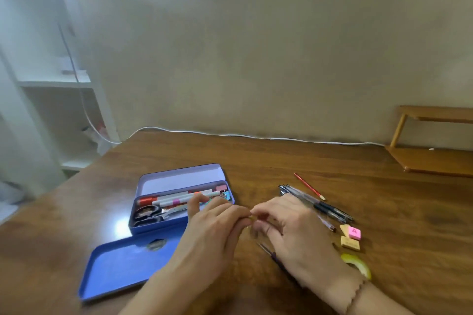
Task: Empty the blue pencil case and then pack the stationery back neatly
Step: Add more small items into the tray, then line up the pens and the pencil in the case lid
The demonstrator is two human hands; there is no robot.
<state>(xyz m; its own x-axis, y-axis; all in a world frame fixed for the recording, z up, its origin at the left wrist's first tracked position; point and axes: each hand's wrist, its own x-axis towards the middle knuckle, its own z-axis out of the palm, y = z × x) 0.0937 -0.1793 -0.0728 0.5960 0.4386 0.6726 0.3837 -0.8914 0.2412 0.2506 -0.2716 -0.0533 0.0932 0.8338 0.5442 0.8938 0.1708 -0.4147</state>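
The blue pencil case [156,227] stands open on the wooden table, its lid [179,179] tilted back. Inside lie black-handled scissors [147,213], white markers [179,198] and small clips. A separate blue tray [120,266] lies in front of it. My left hand [215,233] and my right hand [289,227] meet just right of the case, their fingertips pinching one small yellowish item [253,217], mostly hidden. Right of my hands lie several dark pens [322,203], a red pencil [308,186], erasers [351,236] and a yellow-green curved piece [357,263].
A dark thin pen [271,254] lies under my right wrist. A white cable [256,136] runs along the table's far edge by the wall. A wooden shelf stand [432,158] sits at the back right. White shelving [64,110] stands beyond the table's left side.
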